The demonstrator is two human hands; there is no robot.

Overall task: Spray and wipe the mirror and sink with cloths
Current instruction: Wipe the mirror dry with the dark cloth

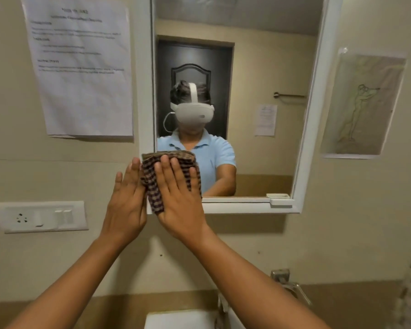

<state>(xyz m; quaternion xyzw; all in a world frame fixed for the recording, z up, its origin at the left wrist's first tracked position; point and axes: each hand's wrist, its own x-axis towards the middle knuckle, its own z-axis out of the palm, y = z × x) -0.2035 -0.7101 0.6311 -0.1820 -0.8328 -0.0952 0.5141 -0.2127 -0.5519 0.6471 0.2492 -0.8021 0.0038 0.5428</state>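
Observation:
A white-framed mirror (259, 67) hangs on the beige wall ahead of me. A brown checked cloth (150, 179) lies flat against its lower left corner. My right hand (178, 200) presses the cloth to the glass with fingers spread. My left hand (126, 205) rests flat on the wall and frame beside it, fingertips touching the cloth's left edge. The white sink (180, 319) shows only as a corner at the bottom edge. No spray bottle is in view.
A printed notice (81, 67) is taped left of the mirror, a drawing (361, 105) to its right. A switch and socket plate (42, 217) sits low on the left wall. A metal tap (292, 286) juts out at lower right.

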